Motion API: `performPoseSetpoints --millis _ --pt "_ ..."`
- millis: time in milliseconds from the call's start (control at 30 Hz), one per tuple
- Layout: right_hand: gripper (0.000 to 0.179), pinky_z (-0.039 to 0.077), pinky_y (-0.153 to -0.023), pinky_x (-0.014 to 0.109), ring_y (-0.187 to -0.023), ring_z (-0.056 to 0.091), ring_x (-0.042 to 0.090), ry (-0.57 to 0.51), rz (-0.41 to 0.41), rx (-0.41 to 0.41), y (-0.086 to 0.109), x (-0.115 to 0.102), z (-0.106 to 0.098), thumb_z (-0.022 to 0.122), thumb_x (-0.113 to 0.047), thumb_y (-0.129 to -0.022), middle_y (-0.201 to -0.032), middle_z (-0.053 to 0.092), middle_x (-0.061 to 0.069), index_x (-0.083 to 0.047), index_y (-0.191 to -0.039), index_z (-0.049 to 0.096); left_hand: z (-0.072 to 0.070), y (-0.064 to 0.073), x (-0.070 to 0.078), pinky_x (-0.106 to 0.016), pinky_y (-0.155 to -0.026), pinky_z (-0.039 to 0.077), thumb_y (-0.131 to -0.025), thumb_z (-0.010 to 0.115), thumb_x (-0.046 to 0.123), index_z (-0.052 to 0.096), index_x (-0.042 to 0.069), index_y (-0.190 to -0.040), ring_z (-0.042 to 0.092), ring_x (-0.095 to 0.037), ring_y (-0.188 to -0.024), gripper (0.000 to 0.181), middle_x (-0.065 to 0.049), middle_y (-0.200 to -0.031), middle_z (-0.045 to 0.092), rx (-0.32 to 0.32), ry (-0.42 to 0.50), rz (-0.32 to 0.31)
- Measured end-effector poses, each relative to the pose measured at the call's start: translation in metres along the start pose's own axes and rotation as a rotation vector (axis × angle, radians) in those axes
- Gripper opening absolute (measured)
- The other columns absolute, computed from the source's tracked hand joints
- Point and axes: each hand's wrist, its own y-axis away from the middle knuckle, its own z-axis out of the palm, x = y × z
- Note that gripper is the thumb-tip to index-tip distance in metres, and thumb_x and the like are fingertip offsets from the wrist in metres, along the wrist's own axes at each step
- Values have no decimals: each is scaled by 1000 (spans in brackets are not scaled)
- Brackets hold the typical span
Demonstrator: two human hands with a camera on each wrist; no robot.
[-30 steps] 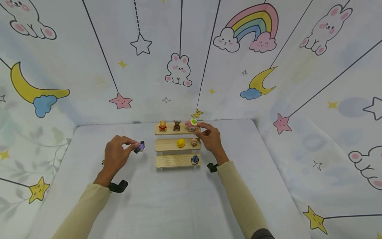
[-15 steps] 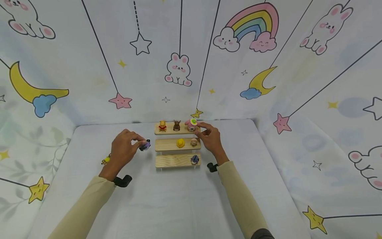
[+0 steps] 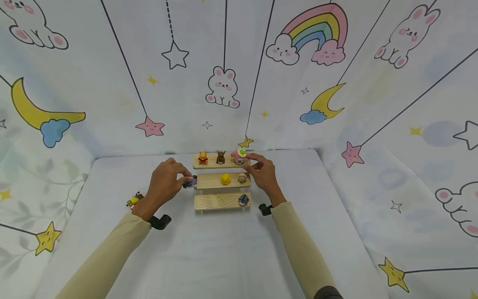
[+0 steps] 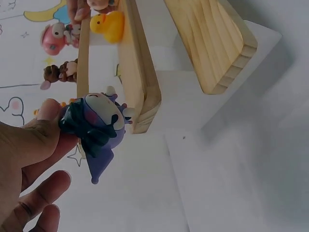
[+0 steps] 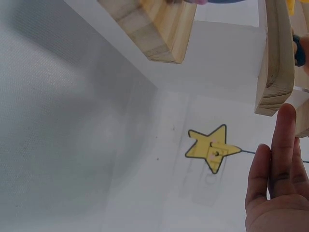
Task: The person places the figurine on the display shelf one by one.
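Observation:
My left hand (image 3: 166,182) pinches a small purple toy figurine (image 4: 104,121) between thumb and fingers, at the left end of the middle shelf. The figurine has a pale face and a dark bow. My right hand (image 3: 263,172) grips the right end of the top board of the three-tier wooden display shelf (image 3: 214,202), its fingertips right beside a pink figurine (image 3: 239,155). A yellow bear figurine (image 3: 203,158) and a brown one (image 3: 220,157) share that tier. On the middle board sit a yellow duck (image 3: 225,179) and a beige figurine (image 3: 242,178); a blue-grey figurine (image 3: 243,199) stands on the lowest.
Several small toys, including a yellow one (image 3: 132,201), lie on the white table (image 3: 224,257) beside my left wrist, partly hidden by it. Behind the shelf rises a printed cloth backdrop (image 3: 186,95), with more cloth on both sides.
My left hand has moved right with the purple figurine, from over the table to the middle board's left end, uncovering toys behind the wrist. My right hand has stayed in place.

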Motion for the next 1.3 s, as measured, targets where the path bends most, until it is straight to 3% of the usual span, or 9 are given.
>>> performPoseSetpoints --millis 533,1300 --pt "42 51 -66 24 -85 72 15 17 15 1 1 -3 0 81 -33 -95 -141 71 0 -27 -136 74 9 -14 20 -41 -78 52 -89 88 26 86 15 -91 60 -23 -90 11 -4 -95 81 -104 -63 51" --pt "42 49 -61 24 -82 71 15 28 23 7 1 -2 0 81 -39 -94 -137 74 0 -29 -135 75 22 -21 26 -32 -69 41 -89 88 25 86 17 -94 53 -18 -82 9 3 -89 80 -86 54 64"
